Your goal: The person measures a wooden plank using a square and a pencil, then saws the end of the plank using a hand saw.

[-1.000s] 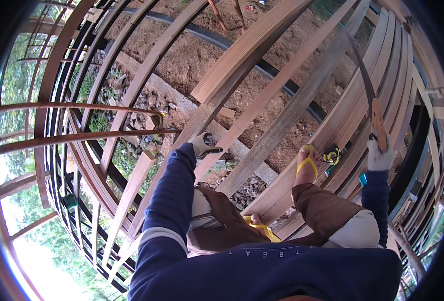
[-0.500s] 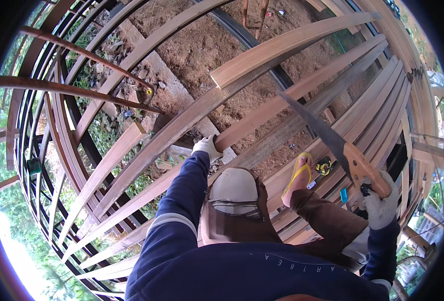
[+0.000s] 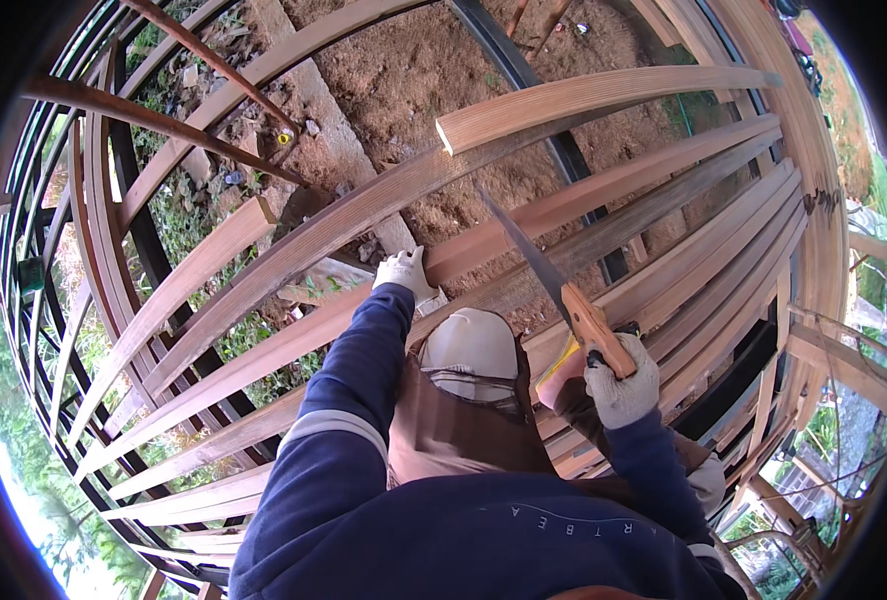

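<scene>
While the left hand [image 3: 403, 272] lies across the long reddish-brown wooden board [image 3: 463, 255], white-gloved fingers over it, here's the right hand [image 3: 625, 388] wrapped firmly around the orange-brown grip of a dark-bladed hand saw [image 3: 555, 285]! Whether the left is truly clamping or only pressing, I can't tell from here. The saw slants from near right to far left, its blade crossing above that board in my sight; contact with the wood, I can't make out. I'd call this lining up the blade while the board is steadied; the next move, I judge, calls for teeth set squarely and fingers well clear.

Now the count: one saw, one board under the left hand, one short pale-ended plank [image 3: 608, 95] lying on one weathered grey-brown board [image 3: 353, 215] beyond. Two rust-brown metal bars [image 3: 163, 125] at far left, one black beam [image 3: 570, 158] beneath the boards. The boards stacked at right overlap too much to count.
</scene>
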`<state>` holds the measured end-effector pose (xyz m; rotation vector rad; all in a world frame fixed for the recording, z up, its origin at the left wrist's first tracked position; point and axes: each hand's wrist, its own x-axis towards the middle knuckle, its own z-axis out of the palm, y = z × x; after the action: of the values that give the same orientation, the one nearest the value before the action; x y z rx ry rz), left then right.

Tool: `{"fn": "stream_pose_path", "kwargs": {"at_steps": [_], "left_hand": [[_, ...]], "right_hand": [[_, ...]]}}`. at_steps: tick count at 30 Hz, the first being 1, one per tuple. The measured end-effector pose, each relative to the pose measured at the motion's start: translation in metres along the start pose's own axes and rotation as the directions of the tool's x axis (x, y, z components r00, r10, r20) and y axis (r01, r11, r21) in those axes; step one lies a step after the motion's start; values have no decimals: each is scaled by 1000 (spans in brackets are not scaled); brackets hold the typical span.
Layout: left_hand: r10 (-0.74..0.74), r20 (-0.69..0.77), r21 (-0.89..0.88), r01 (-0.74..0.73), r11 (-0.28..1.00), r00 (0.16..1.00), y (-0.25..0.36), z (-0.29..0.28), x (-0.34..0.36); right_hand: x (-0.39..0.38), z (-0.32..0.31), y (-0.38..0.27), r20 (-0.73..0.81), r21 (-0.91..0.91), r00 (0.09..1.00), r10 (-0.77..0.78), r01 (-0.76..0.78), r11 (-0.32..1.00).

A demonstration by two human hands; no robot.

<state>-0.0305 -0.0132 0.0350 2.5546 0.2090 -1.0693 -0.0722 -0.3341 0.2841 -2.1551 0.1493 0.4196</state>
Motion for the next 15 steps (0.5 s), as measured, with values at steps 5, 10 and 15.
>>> {"fn": "stream_pose_path", "kwargs": {"at_steps": [5,10,15], "left_hand": [[12,-27,-27,-13,1000,1000,-1,0,-1],[21,35,-28,-20,999,999,-4,-4,4],[57,45,-69,-54,996,997,-17,-8,22]], "right_hand": [[-3,-3,-12,-22,-36,995,93,-93,995],[-10,-9,-25,-31,-133,999,36,-40,990],[2,3,-23,-9,-169,998,-59,56,984]]}}
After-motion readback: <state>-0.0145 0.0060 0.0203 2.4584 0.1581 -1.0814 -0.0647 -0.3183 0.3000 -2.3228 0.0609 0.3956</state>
